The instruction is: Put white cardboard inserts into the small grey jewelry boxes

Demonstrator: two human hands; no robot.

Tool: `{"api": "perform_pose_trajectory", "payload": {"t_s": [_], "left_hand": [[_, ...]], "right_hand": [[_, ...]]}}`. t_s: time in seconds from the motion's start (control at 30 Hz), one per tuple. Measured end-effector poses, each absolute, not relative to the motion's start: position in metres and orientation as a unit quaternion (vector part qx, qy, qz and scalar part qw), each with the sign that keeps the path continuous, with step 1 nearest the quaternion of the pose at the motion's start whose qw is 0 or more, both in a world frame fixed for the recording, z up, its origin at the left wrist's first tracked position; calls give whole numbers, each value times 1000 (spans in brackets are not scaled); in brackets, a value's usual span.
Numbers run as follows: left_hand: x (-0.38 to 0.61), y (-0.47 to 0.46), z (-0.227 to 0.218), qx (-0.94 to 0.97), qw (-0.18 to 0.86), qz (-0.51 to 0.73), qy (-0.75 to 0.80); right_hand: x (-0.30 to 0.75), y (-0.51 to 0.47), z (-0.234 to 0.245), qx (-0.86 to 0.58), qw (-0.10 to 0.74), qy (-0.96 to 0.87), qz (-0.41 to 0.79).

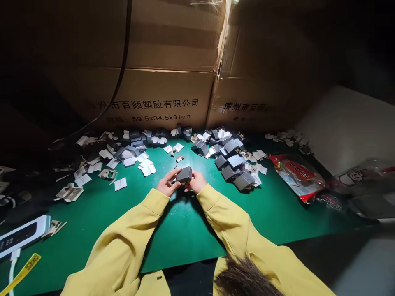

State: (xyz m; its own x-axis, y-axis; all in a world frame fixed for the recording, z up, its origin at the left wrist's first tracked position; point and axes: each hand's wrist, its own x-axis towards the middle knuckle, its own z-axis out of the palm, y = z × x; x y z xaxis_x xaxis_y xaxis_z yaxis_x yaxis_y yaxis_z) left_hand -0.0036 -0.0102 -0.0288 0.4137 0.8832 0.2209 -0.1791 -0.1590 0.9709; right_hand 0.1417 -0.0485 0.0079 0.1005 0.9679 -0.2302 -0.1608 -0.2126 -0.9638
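Far side: 2 big brown cardboard cartons w/ black Chinese printing, the L carton (166, 88) & R carton (249, 92), side by side. Green tabletop (185, 242) in front. Yellow sleeves reach in from the near edge, L sleeve (123, 242) & R sleeve (234, 222). Far, right of ctr: heap of small grey boxes (231, 154), mixed w/ paper bits. Right of that, a red-&-clear plastic bag (298, 174). Near left, white device w/ dark panel (24, 235) (white cable (12, 267) plugged in). Mid-table: L hand (167, 183) part-closed, thumb & fingers on the left side of a dark-grey box (184, 174); R hand (198, 182) curled at its right side (some fingertips hidden, can't tell their exact grip). Box is btwn both hands, above the tabletop. Smallest: white paper slip (120, 183), left of the hands.
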Motion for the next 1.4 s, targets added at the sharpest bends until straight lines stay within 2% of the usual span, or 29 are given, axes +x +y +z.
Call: {"api": "perform_pose_trajectory", "payload": {"t_s": [0.13,0.33,0.47,0.6,0.73,0.9,1.0,1.07,1.17,1.3,1.4], "left_hand": [[-3,-12,-28,583,591,441,342],[-1,-11,-23,596,555,460,355],[18,-18,-15,567,562,484,359],[65,-24,4,575,549,500,343],[135,-32,35,644,443,549,297],[214,-44,68,779,293,506,227],[243,-44,69,865,180,400,245],[255,-41,61,915,109,295,253],[267,-37,50,949,32,198,244],[267,-36,48,950,12,207,232],[238,-37,44,942,26,258,212]], "right_hand": [[140,-48,4,-556,504,-339,568],[146,-51,8,-480,524,-410,572],[155,-56,19,-471,562,-373,569],[184,-64,35,-500,617,-343,501],[243,-77,53,-525,667,-361,386],[333,-89,55,-605,690,-318,240],[368,-91,35,-691,648,-300,108],[379,-92,17,-780,534,-318,82],[382,-94,-2,-810,487,-314,86],[382,-96,0,-825,485,-285,55],[377,-107,17,-805,527,-269,-45]]}}
